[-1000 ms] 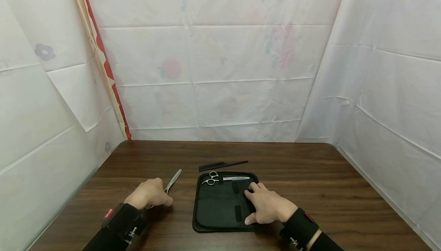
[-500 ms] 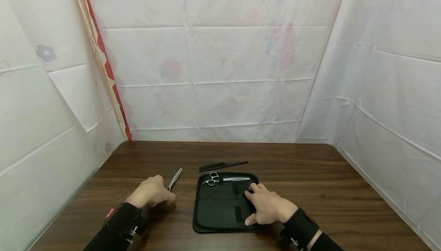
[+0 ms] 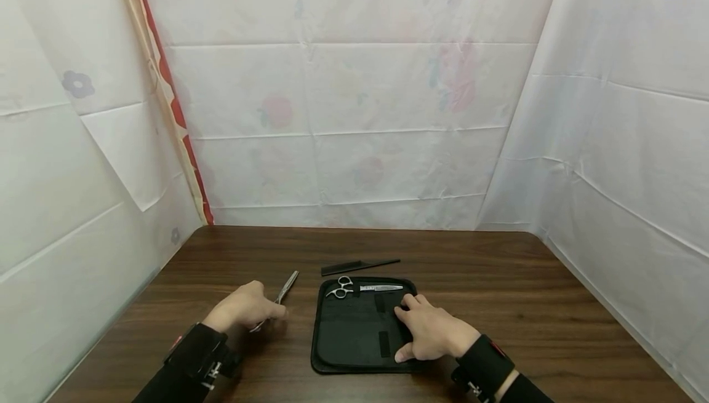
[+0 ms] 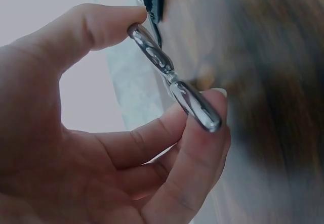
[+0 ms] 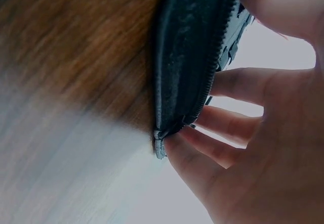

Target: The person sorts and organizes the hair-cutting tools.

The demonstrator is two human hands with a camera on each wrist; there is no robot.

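Observation:
My left hand (image 3: 246, 307) pinches a pair of silver scissors (image 3: 287, 285) by the handle, left of the case, with the blades pointing away. In the left wrist view, the shiny handle (image 4: 195, 105) lies between thumb and fingertips. A black zip case (image 3: 354, 338) lies flat with its inside facing up. Another pair of silver scissors (image 3: 379, 288) is tucked under a loop along its far side. My right hand (image 3: 434, 329) rests on the right edge of the case, its fingers spread. Up close in the right wrist view, those fingertips touch the zipper edge (image 5: 215, 67).
Behind the case lies a black comb (image 3: 343, 267) with a thin tail pointing right. Everything is on a dark wooden table (image 3: 526, 304). White patterned sheets (image 3: 354, 114) hang at the back and on both sides.
My left hand has shifted slightly to the right, carrying the scissors closer to the case. The right hand and the case hold their place.

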